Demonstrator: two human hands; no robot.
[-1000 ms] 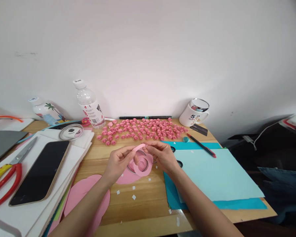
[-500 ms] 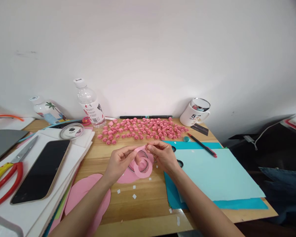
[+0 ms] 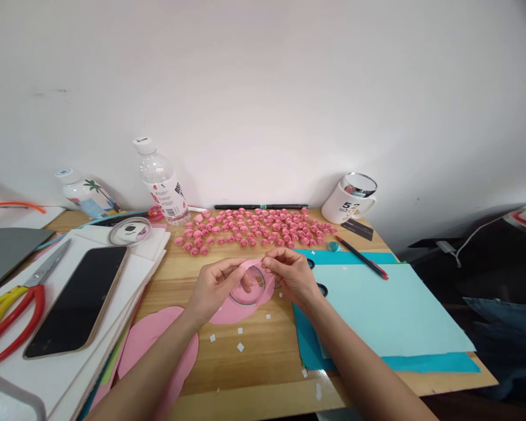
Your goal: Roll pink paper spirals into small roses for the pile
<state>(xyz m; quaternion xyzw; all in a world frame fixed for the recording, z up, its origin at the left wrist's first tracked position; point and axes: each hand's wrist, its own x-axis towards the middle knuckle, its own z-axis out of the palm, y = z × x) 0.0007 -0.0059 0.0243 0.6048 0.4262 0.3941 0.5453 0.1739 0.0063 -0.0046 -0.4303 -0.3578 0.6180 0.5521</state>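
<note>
A narrow pink paper strip [image 3: 253,264] stretches between my two hands above the table. My left hand [image 3: 214,287] pinches one end between thumb and fingers. At the strip's other end, my right hand [image 3: 290,272] has its thumb and fingertips pressed together on the paper; a rolled part there is mostly hidden by the fingers. Below the hands, a clear ring like a tape roll [image 3: 248,304] lies on pink cut paper [image 3: 228,316]. Rolled pink paper roses [image 3: 272,225] spread across the table behind.
Pink paper rounds [image 3: 182,351] lie near my left forearm. Leftward are a phone [image 3: 81,301], scissors [image 3: 37,292] and a bottle [image 3: 164,187]. Light blue sheets [image 3: 386,310] cover black-handled scissors [image 3: 322,290]. A pen [image 3: 362,257] and a mug [image 3: 346,202] stand farther right. White paper bits [image 3: 240,347] dot the table.
The pink curl that hung below my hands no longer shows; the strip now runs short between them. My hands stay in nearly the same place, and the view has shifted slightly.
</note>
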